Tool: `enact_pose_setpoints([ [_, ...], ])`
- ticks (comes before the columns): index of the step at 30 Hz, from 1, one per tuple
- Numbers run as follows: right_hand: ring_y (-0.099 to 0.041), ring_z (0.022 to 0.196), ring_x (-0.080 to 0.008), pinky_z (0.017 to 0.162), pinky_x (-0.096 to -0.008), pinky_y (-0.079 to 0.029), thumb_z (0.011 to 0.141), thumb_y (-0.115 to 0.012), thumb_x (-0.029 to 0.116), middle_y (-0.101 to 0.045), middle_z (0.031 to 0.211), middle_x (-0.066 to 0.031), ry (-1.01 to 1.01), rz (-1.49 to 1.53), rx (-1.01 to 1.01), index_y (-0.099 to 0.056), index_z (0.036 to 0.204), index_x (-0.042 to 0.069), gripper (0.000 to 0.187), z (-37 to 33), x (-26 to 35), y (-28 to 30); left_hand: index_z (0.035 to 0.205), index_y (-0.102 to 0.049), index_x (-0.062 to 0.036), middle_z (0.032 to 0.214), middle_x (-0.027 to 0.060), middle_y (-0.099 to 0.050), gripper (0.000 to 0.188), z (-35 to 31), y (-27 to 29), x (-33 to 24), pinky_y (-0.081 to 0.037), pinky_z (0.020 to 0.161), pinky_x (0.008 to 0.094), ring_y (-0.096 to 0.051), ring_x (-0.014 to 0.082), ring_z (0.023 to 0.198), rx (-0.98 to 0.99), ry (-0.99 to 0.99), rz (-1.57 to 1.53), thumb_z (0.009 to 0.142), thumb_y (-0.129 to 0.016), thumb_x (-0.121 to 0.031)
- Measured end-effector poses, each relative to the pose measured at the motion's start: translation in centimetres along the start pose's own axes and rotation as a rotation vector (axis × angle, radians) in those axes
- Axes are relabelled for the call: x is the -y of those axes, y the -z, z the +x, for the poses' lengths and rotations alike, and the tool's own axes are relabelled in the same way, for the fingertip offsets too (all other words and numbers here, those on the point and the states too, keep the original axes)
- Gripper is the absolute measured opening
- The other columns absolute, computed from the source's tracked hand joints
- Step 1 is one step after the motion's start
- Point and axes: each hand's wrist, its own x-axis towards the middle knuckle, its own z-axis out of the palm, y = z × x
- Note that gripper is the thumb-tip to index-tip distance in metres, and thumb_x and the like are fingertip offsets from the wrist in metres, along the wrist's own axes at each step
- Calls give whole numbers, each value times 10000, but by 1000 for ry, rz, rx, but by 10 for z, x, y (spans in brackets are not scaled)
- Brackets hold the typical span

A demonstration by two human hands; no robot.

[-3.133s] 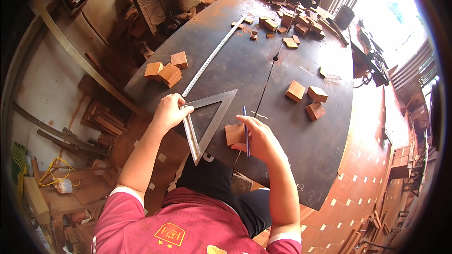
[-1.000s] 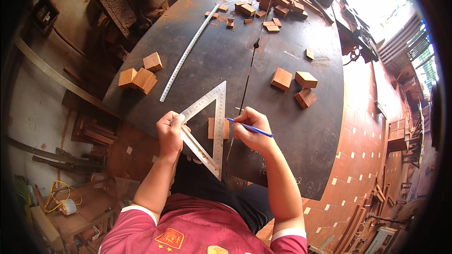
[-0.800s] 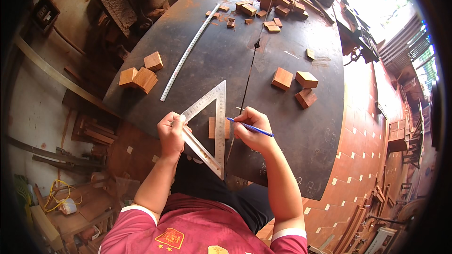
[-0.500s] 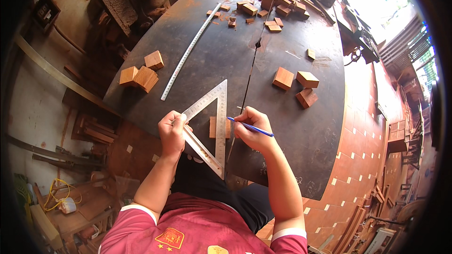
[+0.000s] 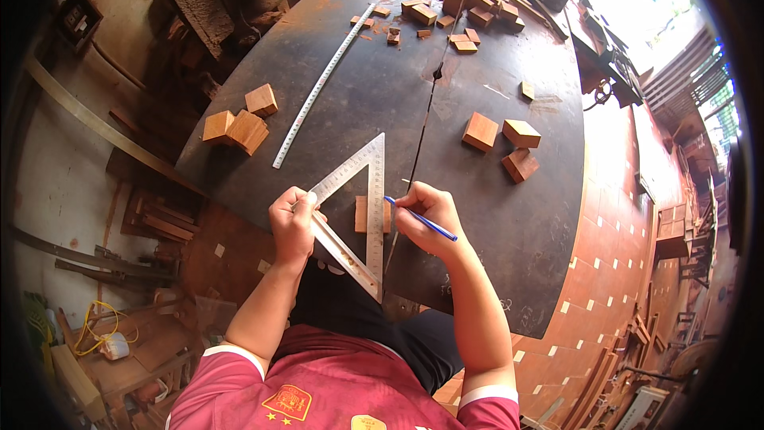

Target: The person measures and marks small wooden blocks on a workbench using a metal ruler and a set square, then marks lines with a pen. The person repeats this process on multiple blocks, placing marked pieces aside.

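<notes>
The right hand (image 5: 428, 212), grip clamped on a blue pen (image 5: 432, 226), sits just right of the wooden block (image 5: 362, 214), nearer than the left hand (image 5: 293, 220), clamped on the metal triangle (image 5: 376, 179) crossing it.

smooth metal triangle (image 5: 376, 207), matt wood block (image 5: 361, 215)

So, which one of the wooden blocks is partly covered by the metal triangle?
The block between the left hand and the right hand: one side of the triangle crosses over it. All the other blocks in view lie clear of it.
</notes>
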Motion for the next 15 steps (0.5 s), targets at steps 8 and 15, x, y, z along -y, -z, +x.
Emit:
enact_pose_setpoints([
  [8,-523,586,-83,520,-293,-432,751,-694,65,-592,625,-28,-187,-27,203,-607,707,-17,127,-12,26,9,726,-566,-54,653,20,-556,236,0,1,1,-430,504,240,-548,95,514,7,10,1,955,-579,-110],
  [15,-600,568,-110,505,-289,-470,782,-654,27,-620,639,-50,-242,75,352,-613,756,-16,65,-15,43,20,735,-571,-63,648,18,-559,226,2,4,3,-430,489,233,-557,94,506,18,0,-45,952,-593,-121],
])
